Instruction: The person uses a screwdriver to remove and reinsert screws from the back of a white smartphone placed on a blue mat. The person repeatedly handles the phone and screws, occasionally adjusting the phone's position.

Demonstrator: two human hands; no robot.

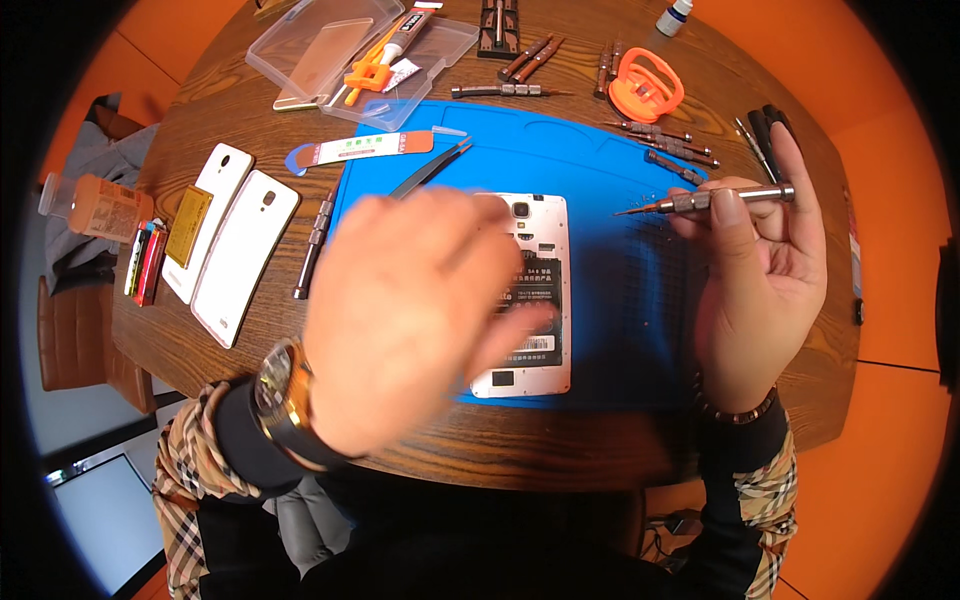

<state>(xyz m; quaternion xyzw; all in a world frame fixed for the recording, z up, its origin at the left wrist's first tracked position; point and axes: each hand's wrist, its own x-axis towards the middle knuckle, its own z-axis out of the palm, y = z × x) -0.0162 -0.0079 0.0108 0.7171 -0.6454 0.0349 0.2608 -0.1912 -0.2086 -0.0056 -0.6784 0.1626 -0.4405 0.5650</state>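
Observation:
My right hand (765, 250) grips a small precision screwdriver (715, 201) with a grey metal and brown handle, its thin tip pointing left, raised over the right part of the blue mat (600, 175). A white smartphone (535, 380) lies on the mat with its back off. Its black battery (540, 315) and a camera lens near the top show. My left hand (410, 310), wearing a watch, is over the phone's left side and hides it. That hand is smeared by motion, and its fingertips are partly hidden. Tweezers (430, 170) lie just beyond it.
Left of the mat are two white phone back covers (245, 260), a gold battery (188, 225) and another screwdriver (316, 245). At the back stand a clear plastic box (440, 55) with tools and an orange suction cup (645, 90). Several screwdrivers (665, 142) lie beyond the mat.

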